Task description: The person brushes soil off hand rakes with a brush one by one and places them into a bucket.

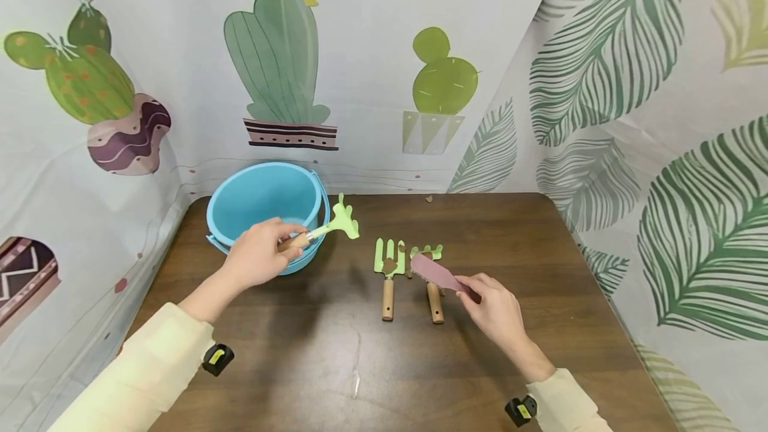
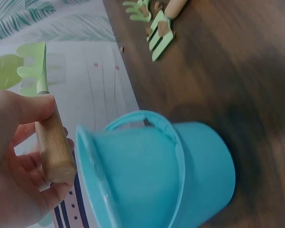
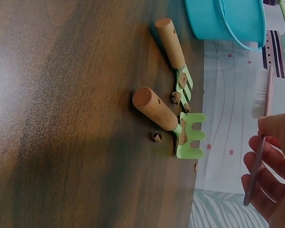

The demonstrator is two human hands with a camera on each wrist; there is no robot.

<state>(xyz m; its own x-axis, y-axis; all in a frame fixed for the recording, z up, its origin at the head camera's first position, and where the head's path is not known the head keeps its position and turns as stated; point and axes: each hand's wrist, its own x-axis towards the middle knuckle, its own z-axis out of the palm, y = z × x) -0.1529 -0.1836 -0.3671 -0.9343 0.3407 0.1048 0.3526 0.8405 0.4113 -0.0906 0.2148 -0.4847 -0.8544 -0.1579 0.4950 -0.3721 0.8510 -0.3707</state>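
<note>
My left hand (image 1: pixel 258 252) grips the wooden handle of a small garden rake with a light green head (image 1: pixel 345 220), held at the right rim of a blue bucket (image 1: pixel 252 195). In the left wrist view the rake's handle (image 2: pixel 55 147) lies between thumb and fingers. My right hand (image 1: pixel 497 312) holds a pink brush (image 1: pixel 438 273), whose white bristles (image 3: pixel 259 97) show in the right wrist view. Below the brush lies a second green rake with a wooden handle (image 1: pixel 435 303). Left of that rake rests a small green garden fork (image 1: pixel 388 297). Brown crumbs sit on both tools.
Loose brown bits (image 3: pixel 157 137) lie on the dark wooden table (image 1: pixel 300 365) around the two tools. One small bit (image 1: pixel 429 199) is near the back edge. A printed cloth (image 1: pixel 366 52) with cacti and leaves hangs behind the table.
</note>
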